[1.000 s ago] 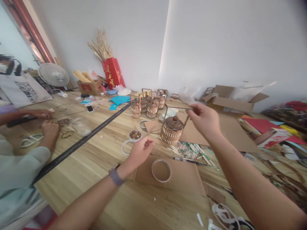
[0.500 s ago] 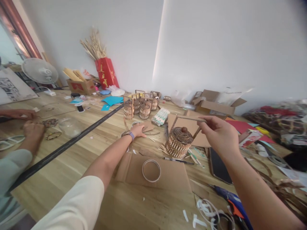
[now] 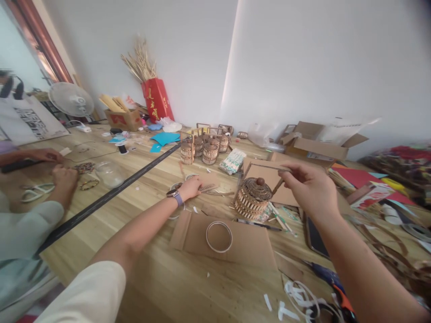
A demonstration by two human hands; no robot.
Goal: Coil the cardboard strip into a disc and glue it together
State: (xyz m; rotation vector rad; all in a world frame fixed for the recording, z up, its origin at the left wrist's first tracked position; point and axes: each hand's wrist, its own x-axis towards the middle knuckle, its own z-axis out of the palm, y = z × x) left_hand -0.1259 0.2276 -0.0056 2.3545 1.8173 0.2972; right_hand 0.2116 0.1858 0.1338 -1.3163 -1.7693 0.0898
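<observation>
Plain pale wall rises behind a wood-grain worktop [image 3: 161, 287] crowded with craft materials. At its far side, several small woven baskets [image 3: 210, 154] stand clustered near a red paper bag [image 3: 156, 101] of dry stalks. Nearer, the person's right hand [image 3: 310, 190] has its fingers clamped on the thin handle of a lidded woven basket [image 3: 251, 204], upright behind a black pen; I cannot tell whether its base touches anything. The left hand [image 3: 191, 187] reaches over a small brown card [image 3: 211, 181], whether its fingers grip anything I cannot tell. Before both, a pale ring [image 3: 219, 250] lies on flat cardboard [image 3: 252, 244].
</observation>
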